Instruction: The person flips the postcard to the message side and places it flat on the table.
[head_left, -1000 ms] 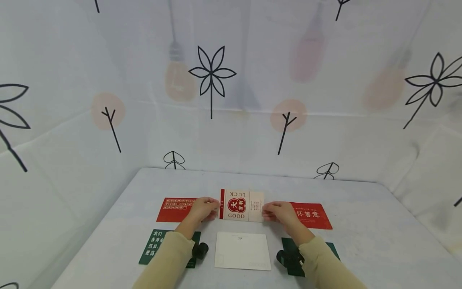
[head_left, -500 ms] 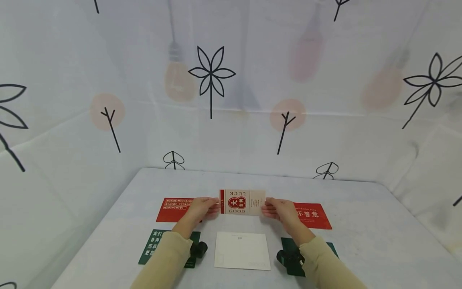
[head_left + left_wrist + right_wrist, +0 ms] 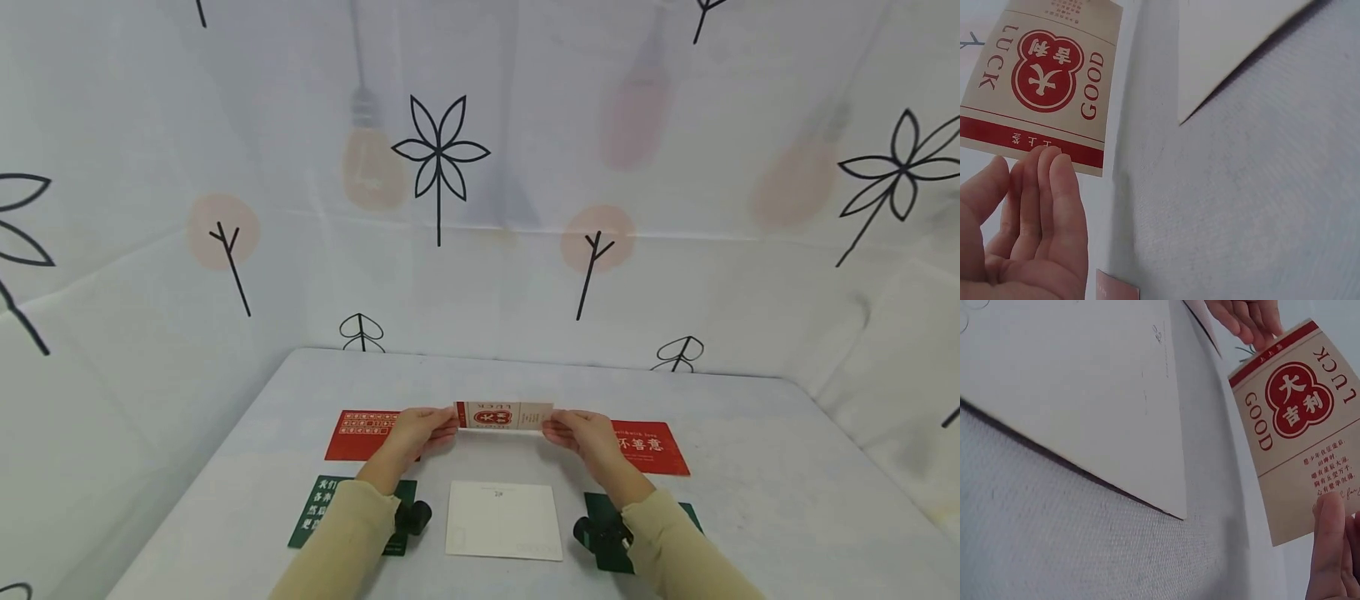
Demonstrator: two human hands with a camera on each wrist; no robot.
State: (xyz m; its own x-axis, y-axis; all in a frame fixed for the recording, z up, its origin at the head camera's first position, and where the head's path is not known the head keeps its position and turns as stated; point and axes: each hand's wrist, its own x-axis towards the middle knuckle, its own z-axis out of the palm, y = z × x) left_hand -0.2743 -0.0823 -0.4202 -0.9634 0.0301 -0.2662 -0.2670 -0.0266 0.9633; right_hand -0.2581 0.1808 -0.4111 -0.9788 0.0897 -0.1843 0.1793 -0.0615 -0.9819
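Note:
A cream postcard point(image 3: 493, 416) with a red emblem and the words GOOD LUCK is held up between both hands at the back middle of the table. It appears strongly foreshortened in the head view. My left hand point(image 3: 416, 435) pinches its end with the red band; in the left wrist view, thumb and fingertips meet that edge of the postcard point(image 3: 1044, 72). Its opposite end is between the thumb and fingers of my right hand point(image 3: 588, 440). In the right wrist view, the right hand's thumb point(image 3: 1330, 531) lies over the small print, and the other fingers are partly hidden.
A white card point(image 3: 504, 521) lies in front, nearer me. Red cards point(image 3: 356, 446) point(image 3: 656, 450) lie to either side behind the hands. Green cards point(image 3: 311, 517) point(image 3: 611, 558) are partly covered by the sleeves and dark wrist cameras. A patterned cloth point(image 3: 480, 292) hangs behind the table.
The postcard has been raised and tilted, so its face narrows to a thin strip in the head view. Both hands kept to its ends; the other cards stayed where they were.

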